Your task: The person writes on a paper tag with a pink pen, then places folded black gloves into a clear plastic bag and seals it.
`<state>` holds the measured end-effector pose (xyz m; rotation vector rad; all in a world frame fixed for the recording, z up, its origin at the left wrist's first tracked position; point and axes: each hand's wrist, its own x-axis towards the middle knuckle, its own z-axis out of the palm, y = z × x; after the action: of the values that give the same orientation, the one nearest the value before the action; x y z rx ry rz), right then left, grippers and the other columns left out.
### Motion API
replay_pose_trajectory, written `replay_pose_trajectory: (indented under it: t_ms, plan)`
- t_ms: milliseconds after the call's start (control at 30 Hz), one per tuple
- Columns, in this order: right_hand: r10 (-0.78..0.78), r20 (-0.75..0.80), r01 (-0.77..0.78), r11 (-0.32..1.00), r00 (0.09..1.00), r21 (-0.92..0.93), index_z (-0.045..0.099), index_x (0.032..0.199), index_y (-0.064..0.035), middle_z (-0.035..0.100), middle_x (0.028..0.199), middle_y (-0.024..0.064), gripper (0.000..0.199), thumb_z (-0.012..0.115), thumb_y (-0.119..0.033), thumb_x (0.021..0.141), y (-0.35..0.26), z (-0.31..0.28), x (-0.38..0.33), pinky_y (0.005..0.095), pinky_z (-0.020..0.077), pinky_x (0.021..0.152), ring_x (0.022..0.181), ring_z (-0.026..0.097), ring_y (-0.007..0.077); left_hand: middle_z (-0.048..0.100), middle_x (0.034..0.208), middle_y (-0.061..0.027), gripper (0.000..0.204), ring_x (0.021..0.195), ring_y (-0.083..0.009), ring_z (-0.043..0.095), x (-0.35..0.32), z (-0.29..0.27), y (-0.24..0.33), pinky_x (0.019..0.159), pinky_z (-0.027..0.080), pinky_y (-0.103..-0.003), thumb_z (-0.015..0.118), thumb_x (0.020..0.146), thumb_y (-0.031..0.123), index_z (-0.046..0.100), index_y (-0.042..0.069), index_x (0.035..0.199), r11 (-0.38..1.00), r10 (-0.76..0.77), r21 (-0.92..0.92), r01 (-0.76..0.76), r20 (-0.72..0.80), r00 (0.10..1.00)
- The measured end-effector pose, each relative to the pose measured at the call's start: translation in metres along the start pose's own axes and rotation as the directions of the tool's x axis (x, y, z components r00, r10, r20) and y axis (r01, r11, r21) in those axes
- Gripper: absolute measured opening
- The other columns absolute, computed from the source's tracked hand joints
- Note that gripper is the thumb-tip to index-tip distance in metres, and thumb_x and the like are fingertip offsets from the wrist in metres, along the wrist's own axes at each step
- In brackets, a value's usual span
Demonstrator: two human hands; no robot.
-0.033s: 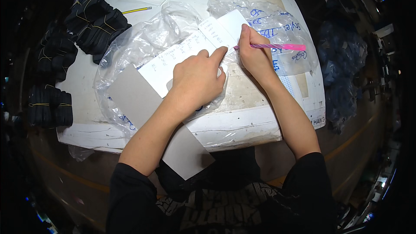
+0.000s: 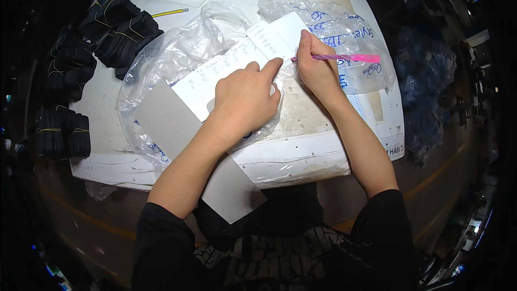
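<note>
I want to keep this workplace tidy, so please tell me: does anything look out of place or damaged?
Yes. The grey card juts past the near edge of the white table instead of lying fully on it. That edge also looks scuffed and marked, which suggests wear.

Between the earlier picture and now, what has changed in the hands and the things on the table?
Nothing has visibly changed. The right hand still holds the pink pen, the left hand still lies over the written paper, and the yellow pencil and black bundles are in the same places.
</note>
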<state>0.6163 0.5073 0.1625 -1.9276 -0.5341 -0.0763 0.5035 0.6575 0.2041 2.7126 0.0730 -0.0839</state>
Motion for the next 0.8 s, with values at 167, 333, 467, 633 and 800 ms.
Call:
replay_pose_trajectory:
  t_ms: [167, 333, 467, 633, 800]
  plan:
    - [-0.007, -0.01, 0.007, 1.0, 1.0, 0.0, 0.056, 0.085, 0.0033, 0.056, 0.065, 0.0132, 0.042, 0.049, -0.024, 0.116, 0.0, 0.001, 0.001, 0.0384, 0.0432, 0.061, 0.061, 0.048, 0.0158, 0.073, 0.105, -0.0171, 0.051, 0.094, -0.0372, 0.074, -0.001, 0.0, 0.0, 0.083, 0.06, -0.049, 0.058, 0.096, 0.022, 0.062, 0.021, 0.147, 1.0, 0.002, 0.0, -0.002, -0.006, 1.0]
    - [-0.034, -0.024, 0.033, 0.999, 0.999, -0.017, 0.056, 0.084, 0.0035, 0.054, 0.065, 0.0127, 0.042, 0.049, -0.023, 0.116, 0.002, 0.002, 0.005, 0.0382, 0.0426, 0.061, 0.061, 0.047, 0.0149, 0.073, 0.104, -0.0169, 0.051, 0.093, -0.0372, 0.074, 0.002, 0.0, -0.001, 0.083, 0.06, -0.049, 0.058, 0.096, 0.022, 0.062, 0.021, 0.147, 1.0, 0.002, -0.003, -0.003, -0.022, 1.0]
    - [-0.045, -0.024, 0.045, 0.999, 0.999, -0.013, 0.056, 0.085, 0.0032, 0.053, 0.064, 0.0128, 0.041, 0.049, -0.023, 0.116, 0.003, 0.002, 0.007, 0.038, 0.0426, 0.061, 0.061, 0.047, 0.0152, 0.073, 0.104, -0.0169, 0.051, 0.093, -0.0372, 0.074, 0.003, -0.001, -0.002, 0.083, 0.06, -0.049, 0.058, 0.096, 0.022, 0.062, 0.021, 0.147, 1.0, 0.012, -0.003, -0.012, -0.021, 1.0]
    - [0.065, -0.059, -0.062, 0.997, 0.996, 0.047, 0.056, 0.082, 0.0005, 0.053, 0.062, 0.0084, 0.045, 0.047, -0.028, 0.117, -0.001, 0.001, 0.007, 0.0344, 0.0451, 0.056, 0.056, 0.054, 0.015, 0.073, 0.105, -0.0174, 0.049, 0.093, -0.0376, 0.074, 0.003, -0.001, -0.002, 0.084, 0.059, -0.049, 0.058, 0.097, 0.022, 0.062, 0.02, 0.146, 1.0, 0.005, -0.003, -0.005, -0.012, 1.0]
    - [0.16, -0.036, -0.143, 0.948, 0.987, 0.283, 0.056, 0.081, -0.0033, 0.051, 0.062, 0.0018, 0.052, 0.044, -0.039, 0.117, -0.006, -0.009, 0.009, 0.0286, 0.0435, 0.041, 0.044, 0.051, 0.0109, 0.073, 0.107, -0.0183, 0.036, 0.096, -0.0374, 0.073, -0.001, -0.009, -0.005, 0.084, 0.058, -0.047, 0.065, 0.094, 0.019, 0.066, 0.011, 0.13, 0.98, 0.017, -0.197, -0.032, -0.079, 0.997]
